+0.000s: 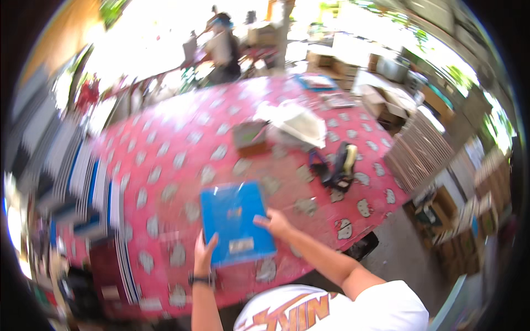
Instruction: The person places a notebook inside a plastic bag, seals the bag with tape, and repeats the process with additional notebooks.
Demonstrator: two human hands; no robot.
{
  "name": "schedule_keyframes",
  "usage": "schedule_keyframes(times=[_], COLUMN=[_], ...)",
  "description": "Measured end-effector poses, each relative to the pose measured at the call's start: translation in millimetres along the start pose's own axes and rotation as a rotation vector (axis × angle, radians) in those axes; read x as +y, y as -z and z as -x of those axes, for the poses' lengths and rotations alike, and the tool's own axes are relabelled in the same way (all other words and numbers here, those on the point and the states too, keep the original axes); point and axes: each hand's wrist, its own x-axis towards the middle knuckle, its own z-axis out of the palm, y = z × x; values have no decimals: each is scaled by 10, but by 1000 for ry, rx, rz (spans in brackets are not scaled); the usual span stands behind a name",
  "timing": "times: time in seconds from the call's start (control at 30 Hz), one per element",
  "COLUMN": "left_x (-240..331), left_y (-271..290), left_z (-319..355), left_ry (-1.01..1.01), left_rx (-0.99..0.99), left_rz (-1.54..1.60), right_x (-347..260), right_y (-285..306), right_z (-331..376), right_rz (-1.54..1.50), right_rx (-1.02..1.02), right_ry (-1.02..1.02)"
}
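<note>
White shirt with orange print [309,311] right at the bottom edge, closest to the lens. Both forearms coming up from there to a blue flat packet [236,222], looks like a book or pad in a glossy sleeve with a small white label near its lower edge. Left hand [203,255] on the packet's lower left corner, dark watch or band [201,280] on the wrist, fingers [212,239] curled over the edge and gripping it. Right hand [274,223] on the right edge, fingers pressed flat and close together on top of the cover, thumb side hard to make out through the blur. Packet lying on, or just above, the bench [165,165], which has a red cloth with pale cartoon patches.

Beyond the fingers: a small brownish box [251,138], and right of that a crumpled white bag [295,124]. Off to the right of the right-hand fingers, a dark tape dispenser sort of thing [338,165], blurry. Left of the left-hand fingers, a long row of stacked blue and white books [94,187] along the bench edge. Another person [223,47] well beyond the bench, far end.
</note>
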Motion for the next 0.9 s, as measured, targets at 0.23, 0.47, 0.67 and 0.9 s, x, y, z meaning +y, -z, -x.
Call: schedule_keyframes(times=[0.23, 0.47, 0.67, 0.9], left_x=[152, 1382, 1466, 1117], left_y=[-400, -1958, -2112, -1907], left_z=[404, 176, -157, -500], left_ry=[-151, -506, -558, -402], left_rx=[-79, -440, -387, -288], left_rz=[258, 92, -259, -605], right_x=[-301, -1026, -2177, -2605], right_y=[555, 1884, 3535, 5888], right_z=[894, 1841, 2462, 1774], right_rz=[-394, -800, 365, 1695], right_rx=[295, 639, 1387, 1686], right_ry=[382, 389, 887, 297])
